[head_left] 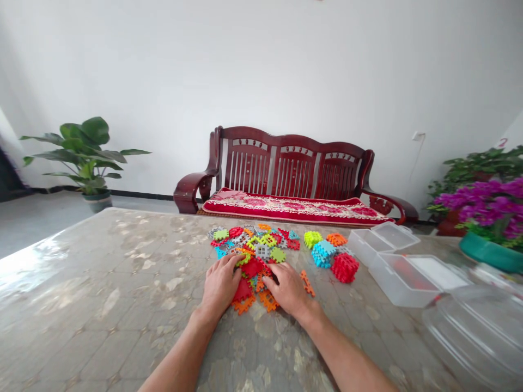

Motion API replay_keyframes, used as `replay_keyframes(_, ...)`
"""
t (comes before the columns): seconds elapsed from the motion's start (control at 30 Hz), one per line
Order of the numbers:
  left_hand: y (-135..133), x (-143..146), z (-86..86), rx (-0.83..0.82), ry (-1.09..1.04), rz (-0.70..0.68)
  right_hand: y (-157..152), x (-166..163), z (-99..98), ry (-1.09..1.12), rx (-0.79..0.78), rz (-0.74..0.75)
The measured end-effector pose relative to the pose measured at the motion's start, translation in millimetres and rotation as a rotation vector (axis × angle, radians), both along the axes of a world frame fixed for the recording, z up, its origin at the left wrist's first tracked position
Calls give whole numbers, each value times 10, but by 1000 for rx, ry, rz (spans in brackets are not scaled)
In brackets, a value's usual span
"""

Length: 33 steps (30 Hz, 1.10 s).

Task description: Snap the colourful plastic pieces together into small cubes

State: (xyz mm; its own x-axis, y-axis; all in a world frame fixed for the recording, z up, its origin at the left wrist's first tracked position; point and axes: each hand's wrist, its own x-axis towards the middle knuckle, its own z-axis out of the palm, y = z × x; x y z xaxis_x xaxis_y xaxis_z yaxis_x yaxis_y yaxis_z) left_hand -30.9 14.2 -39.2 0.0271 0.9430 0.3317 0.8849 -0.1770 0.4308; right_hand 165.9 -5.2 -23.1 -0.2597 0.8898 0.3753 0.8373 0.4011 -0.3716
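Note:
A loose heap of colourful interlocking plastic tiles point(250, 268) lies on the table, some square, some with window-like cutouts. At the heap's left edge rests my left hand point(223, 282), its fingers bent over the pieces beside a lime-green tile point(245, 258). On the opposite side my right hand point(288, 287) reaches in, thumb and forefinger apart next to red pieces. Neither hand shows a piece clearly gripped, though some fingertips are hidden. Orange tiles point(268, 300) lie between my hands, nearest me. A narrow orange piece point(308, 283) is right of my right hand.
Right of the heap are sorted stacks: lime green point(312, 239), blue point(322, 254), red point(344, 268) and orange point(336, 239). Clear plastic boxes point(402, 288) with open lids and a transparent container point(482, 332) occupy the right side, near a flowerpot point(490, 251). A wooden bench point(294, 169) stands beyond.

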Motion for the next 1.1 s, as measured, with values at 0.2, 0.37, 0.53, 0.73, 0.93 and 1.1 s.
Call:
replay_keyframes(0.2,7,-10,-11,2,-13,-4,39,120,-27,192,67,-39)
replay_keyframes(0.37,5,-15,0,-12,-20,-5,126,346,-13,311,42,-168)
replay_keyframes(0.53,10,-15,5,-30,-27,7,192,581,-44,257,38,-225)
replay_keyframes(0.73,13,-15,-1,-38,-41,11,218,712,-135,134,46,-287)
replay_keyframes(0.93,9,-16,6,-42,-47,-3,175,702,-101,29,9,-278)
replay_keyframes(1.1,4,-11,23,-59,-41,2,136,672,-35,-67,-10,-267)
